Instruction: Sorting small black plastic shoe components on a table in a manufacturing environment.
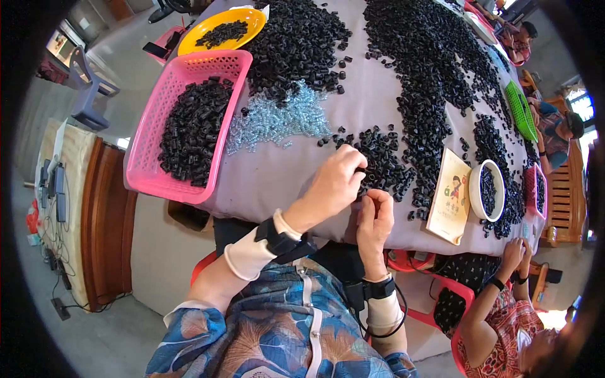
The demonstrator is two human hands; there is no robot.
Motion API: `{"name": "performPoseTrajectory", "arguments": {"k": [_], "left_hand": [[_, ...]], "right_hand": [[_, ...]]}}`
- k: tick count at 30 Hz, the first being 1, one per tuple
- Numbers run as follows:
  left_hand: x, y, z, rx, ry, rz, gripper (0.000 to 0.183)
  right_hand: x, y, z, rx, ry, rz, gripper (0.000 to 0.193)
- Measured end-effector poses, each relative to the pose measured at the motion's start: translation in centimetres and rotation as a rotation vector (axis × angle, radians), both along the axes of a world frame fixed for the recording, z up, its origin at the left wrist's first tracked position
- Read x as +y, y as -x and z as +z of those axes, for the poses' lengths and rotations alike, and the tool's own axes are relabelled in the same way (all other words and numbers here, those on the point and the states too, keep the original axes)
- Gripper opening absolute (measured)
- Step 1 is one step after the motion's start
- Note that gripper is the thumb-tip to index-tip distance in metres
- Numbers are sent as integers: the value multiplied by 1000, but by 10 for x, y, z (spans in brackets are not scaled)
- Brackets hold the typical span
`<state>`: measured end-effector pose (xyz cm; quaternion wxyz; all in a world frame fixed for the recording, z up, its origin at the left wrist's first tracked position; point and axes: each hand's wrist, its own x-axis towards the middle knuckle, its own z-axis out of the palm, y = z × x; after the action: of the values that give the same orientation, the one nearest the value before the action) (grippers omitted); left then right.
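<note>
My left hand is over the near table edge, fingers curled into a pinch beside a small heap of black plastic pieces. Just right of it and nearer to me, my right hand has its thumb and fingertips pressed together. Whatever either hand grips is too small or too covered to make out. Left of the hands lies a spread of small translucent pale-blue pieces. Further left, a pink perforated basket holds many more black pieces, which look like short hollow parts.
A grey cloth covers the table. Big black heaps reach the far side, by a yellow plate. To the right are a booklet, a white bowl and a green basket. Other people sit along the right.
</note>
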<state>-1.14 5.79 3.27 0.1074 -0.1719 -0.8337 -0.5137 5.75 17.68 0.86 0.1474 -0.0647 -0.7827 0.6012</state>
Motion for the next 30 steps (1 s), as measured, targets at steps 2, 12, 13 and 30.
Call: {"name": "performPoseTrajectory", "arguments": {"k": [2, 12, 13, 30], "left_hand": [[-15, -4, 3, -64, -218, -27, 6], [-68, -33, -3, -686, -720, -191, 16], [-69, -34, -2, -682, -726, -186, 16], [-92, -34, -16, -751, -943, -143, 14]], "right_hand": [[-3, 0, 10, -152, 167, 9, 7], [-45, 17, 35, 17, 132, 209, 8], [-47, 17, 33, 22, 81, 222, 8], [-69, 28, 22, 34, 25, 320, 12]]}}
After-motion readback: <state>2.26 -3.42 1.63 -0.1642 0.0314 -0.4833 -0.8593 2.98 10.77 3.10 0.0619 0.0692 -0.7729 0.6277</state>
